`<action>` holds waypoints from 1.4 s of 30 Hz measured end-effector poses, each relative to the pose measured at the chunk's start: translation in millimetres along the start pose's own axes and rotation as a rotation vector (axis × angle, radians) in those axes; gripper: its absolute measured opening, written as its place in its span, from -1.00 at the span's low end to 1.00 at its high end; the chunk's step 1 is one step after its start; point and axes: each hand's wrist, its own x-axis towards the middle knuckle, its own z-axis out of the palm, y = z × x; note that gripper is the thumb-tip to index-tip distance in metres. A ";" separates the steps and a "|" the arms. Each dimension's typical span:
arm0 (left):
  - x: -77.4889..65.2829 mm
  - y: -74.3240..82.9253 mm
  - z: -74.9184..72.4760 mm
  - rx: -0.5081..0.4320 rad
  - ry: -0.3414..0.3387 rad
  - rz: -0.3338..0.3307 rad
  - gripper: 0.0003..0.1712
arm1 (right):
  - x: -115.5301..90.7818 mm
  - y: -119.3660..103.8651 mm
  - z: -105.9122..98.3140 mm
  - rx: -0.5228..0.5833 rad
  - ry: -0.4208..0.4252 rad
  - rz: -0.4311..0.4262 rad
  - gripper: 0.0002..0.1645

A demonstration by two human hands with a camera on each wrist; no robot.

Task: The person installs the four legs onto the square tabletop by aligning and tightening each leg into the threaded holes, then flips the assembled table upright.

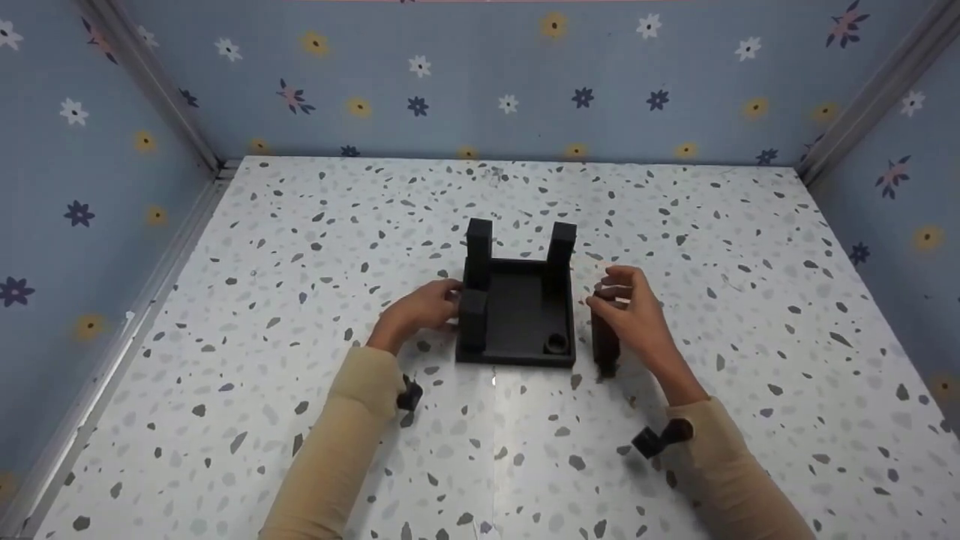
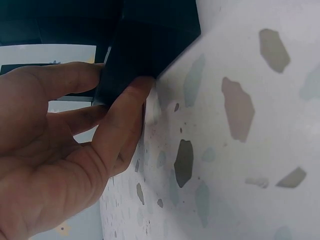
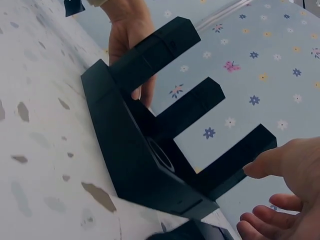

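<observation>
A black upturned toy table (image 1: 525, 311) lies with three square legs pointing up. At its near right corner, a round socket (image 1: 556, 343) shows in place of a leg. My left hand (image 1: 426, 306) grips the left side by the near left leg (image 1: 472, 319); in the left wrist view, thumb and fingers (image 2: 132, 100) pinch the dark edge. My right hand (image 1: 634, 311) hovers just right of the table, over a loose black leg (image 1: 606, 345). In the right wrist view, its thumb and fingers (image 3: 260, 222) are spread apart, fingertips close to the loose leg's end (image 3: 192, 231).
The speckled white tabletop (image 1: 337, 247) stretches around the pieces. Blue flowered panels (image 1: 480, 82) enclose it at the back and both sides. Small black wrist mounts (image 1: 660, 439) stick out from both sleeves.
</observation>
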 end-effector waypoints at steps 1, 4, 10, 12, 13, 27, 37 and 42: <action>0.0 0.2 0.0 -0.005 -0.002 -0.001 -0.39 | 0.0 1.4 -2.1 -0.003 0.001 -0.001 -0.30; -0.2 0.8 0.0 -0.031 -0.009 -0.005 -0.40 | 0.3 5.5 -7.3 -0.012 0.005 0.010 -0.29; 0.5 2.5 0.6 -0.073 -0.019 -0.017 -0.41 | -0.6 12.3 -12.0 -0.036 -0.002 0.062 -0.24; 0.9 2.2 0.5 -0.081 -0.022 -0.022 -0.40 | -0.3 14.9 -12.5 -0.049 -0.003 0.072 -0.24; 0.8 2.0 0.3 -0.084 -0.022 -0.023 -0.40 | 0.2 16.0 -12.5 -0.058 -0.004 0.076 -0.24; -0.6 2.0 0.1 -0.069 -0.016 -0.020 -0.39 | 4.4 19.6 -4.6 -0.192 -0.018 0.118 -0.21; -1.9 1.4 0.4 -0.147 -0.031 -0.012 -0.41 | 12.0 22.1 -0.6 -0.247 -0.025 0.198 -0.26; -2.0 1.0 0.4 -0.120 -0.018 -0.007 -0.40 | 13.0 21.6 -5.1 -0.216 -0.032 0.250 -0.30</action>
